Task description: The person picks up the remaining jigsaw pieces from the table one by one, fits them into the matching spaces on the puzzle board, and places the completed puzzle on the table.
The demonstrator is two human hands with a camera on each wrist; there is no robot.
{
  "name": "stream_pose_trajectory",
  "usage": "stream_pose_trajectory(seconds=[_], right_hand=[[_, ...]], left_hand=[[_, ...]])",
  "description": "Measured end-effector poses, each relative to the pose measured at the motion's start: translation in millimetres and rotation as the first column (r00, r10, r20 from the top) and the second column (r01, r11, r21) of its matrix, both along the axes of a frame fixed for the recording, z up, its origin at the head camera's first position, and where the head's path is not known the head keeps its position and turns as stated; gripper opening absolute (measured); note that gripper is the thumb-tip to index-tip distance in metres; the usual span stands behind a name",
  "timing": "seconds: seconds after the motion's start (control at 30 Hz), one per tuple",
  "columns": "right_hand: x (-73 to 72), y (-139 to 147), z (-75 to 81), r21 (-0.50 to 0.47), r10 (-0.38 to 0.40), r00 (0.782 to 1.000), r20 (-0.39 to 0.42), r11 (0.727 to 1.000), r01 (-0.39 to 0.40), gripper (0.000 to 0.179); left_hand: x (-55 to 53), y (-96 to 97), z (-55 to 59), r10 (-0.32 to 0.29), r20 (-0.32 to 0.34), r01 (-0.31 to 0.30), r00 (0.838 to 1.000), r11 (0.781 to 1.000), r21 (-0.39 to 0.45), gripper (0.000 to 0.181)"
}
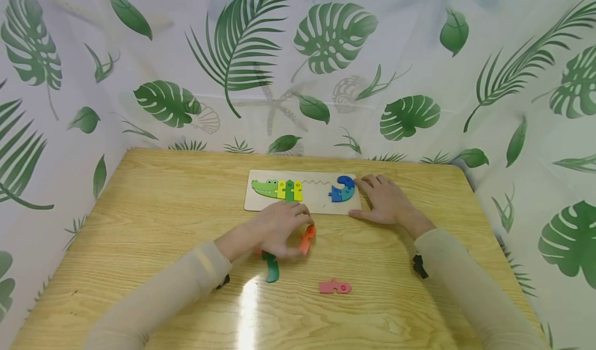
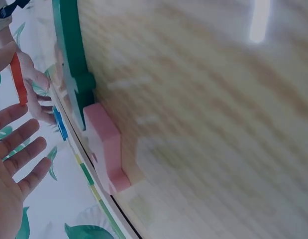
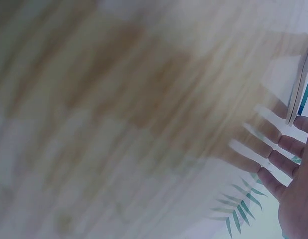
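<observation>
Leafy cloth (image 1: 177, 55) is backing counter (image 1: 163, 200). Left fingers (image 1: 303, 219) are pinching orange piece (image 1: 307, 239), board (image 1: 316, 192) lying just beyond; right fingers (image 1: 371, 181) are sitting spread at its end. Green piece (image 1: 272, 271) is lying nearside of left fingers; low sweep could be knocking it.

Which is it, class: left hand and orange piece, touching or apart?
Touching. Left wrist view: the left hand pinches the orange piece between thumb and fingertip.

Left hand (image 1: 281, 229) apparently pinching, its other fingers (image 2: 27, 153) splayed, right hand (image 1: 384, 200) spread, both forearms (image 1: 172, 285) reaching forward
</observation>
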State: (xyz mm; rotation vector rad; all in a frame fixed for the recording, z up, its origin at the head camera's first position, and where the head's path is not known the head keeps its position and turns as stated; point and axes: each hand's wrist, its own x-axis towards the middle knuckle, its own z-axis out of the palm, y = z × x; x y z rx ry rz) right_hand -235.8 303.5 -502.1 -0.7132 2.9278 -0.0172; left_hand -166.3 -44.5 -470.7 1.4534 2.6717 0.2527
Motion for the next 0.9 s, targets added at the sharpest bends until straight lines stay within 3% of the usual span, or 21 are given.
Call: stream_pose_trajectory(seconds=[0.2, 0.53, 0.9], right_hand=[[1.4, -0.8, 0.4, 0.0, -0.002, 1.0, 0.005, 1.0, 0.002, 0.109], [1.6, -1.4, 3.1, 0.003, -0.008, 1.0, 0.017, 1.0, 0.007, 0.109], [-1.1, 0.5, -1.6, 0.001, -0.001, 1.0, 0.002, 1.0, 0.001, 0.11]], left_hand=[[-8.4, -0.4, -0.3, 0.028, -0.015, -0.028, 0.999, 1.0, -0.001, 0.07], [-20.8, -1.8, 0.6, 0.124, 0.048, -0.122, 0.991, 0.992, -0.044, 0.072], [-36.4, -0.8, -0.4, 0.159, 0.037, -0.157, 0.987, 0.986, -0.049, 0.077]])
